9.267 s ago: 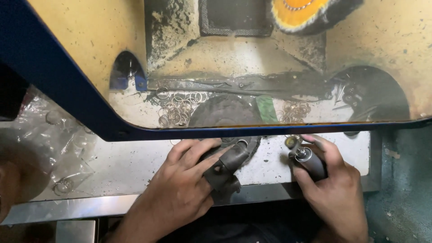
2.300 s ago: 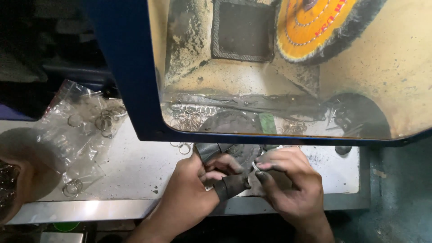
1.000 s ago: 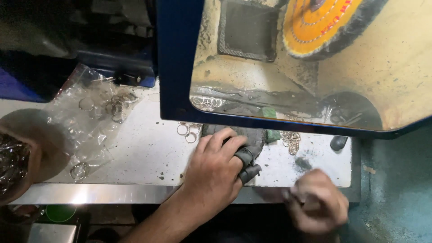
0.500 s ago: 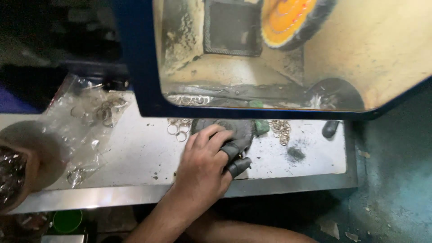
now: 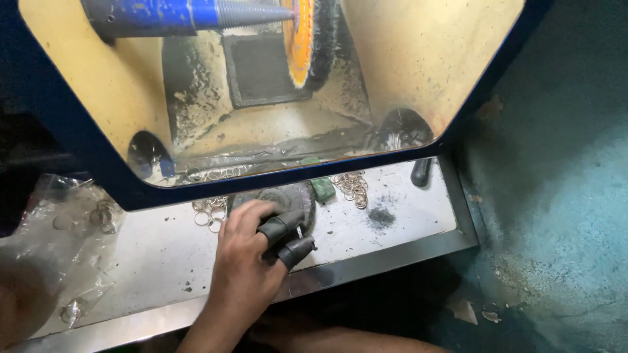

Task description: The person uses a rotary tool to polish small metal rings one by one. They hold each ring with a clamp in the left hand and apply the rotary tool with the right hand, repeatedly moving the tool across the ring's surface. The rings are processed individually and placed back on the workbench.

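Observation:
My left hand [image 5: 247, 265] rests with curled fingers on a dark round pad [image 5: 288, 197] lying on the metal tray [image 5: 163, 255]. Two of its fingers wear black rubber guards [image 5: 288, 236]; whether anything is pinched between them is not visible. Small metal rings lie in a heap [image 5: 209, 211] just left of the hand, and another heap of rings [image 5: 352, 186] lies to the right of the pad. A green block [image 5: 322, 189] sits between the pad and that heap. My right hand is out of view.
Above the tray stands a yellow hood with a blue frame [image 5: 98, 173], holding an orange and black buffing wheel [image 5: 307, 42] on a blue spindle [image 5: 186, 13]. A clear plastic bag [image 5: 72, 248] with rings lies left. A black handle [image 5: 420, 171] and dark dust [image 5: 381, 217] lie right.
My right hand drew back off the tray and left the view. My left hand stayed on the dark pad. The view swung to the right and tilted up.

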